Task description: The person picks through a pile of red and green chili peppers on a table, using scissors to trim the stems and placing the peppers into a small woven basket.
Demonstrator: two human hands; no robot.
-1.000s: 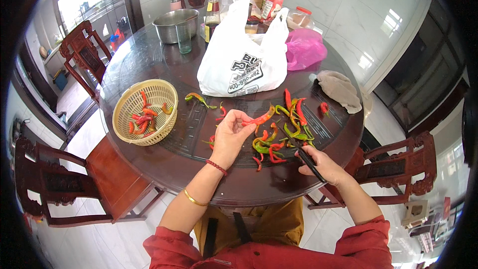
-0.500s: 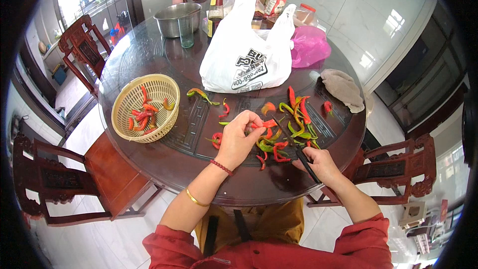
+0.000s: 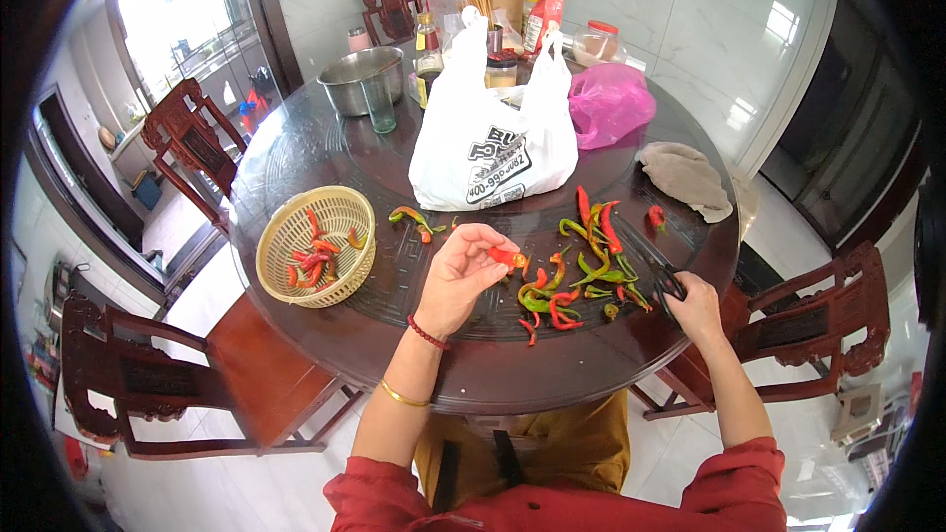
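One red pepper piece [image 3: 504, 257] is lying roughly left-right, pinched in the left hand [image 3: 458, 278], cut end facing right. Yellow basket [image 3: 350, 282] is standing left, nearer that grip; right hand [image 3: 698, 308], well apart, is gripping black scissors [image 3: 667, 281].

Left hand [image 3: 463, 276]: fingers bent, tips pointing right, thumb and index closed in pinch, thumb on near side. Left wrist [image 3: 432, 323] about in line with forearm. Left forearm [image 3: 402, 414] bare, runs far and slightly right from near edge. Right hand [image 3: 698, 308]: back showing, fingers curled in grip, well right of left hand. Right forearm [image 3: 741, 399] bare, angles far and left. Hands well apart.
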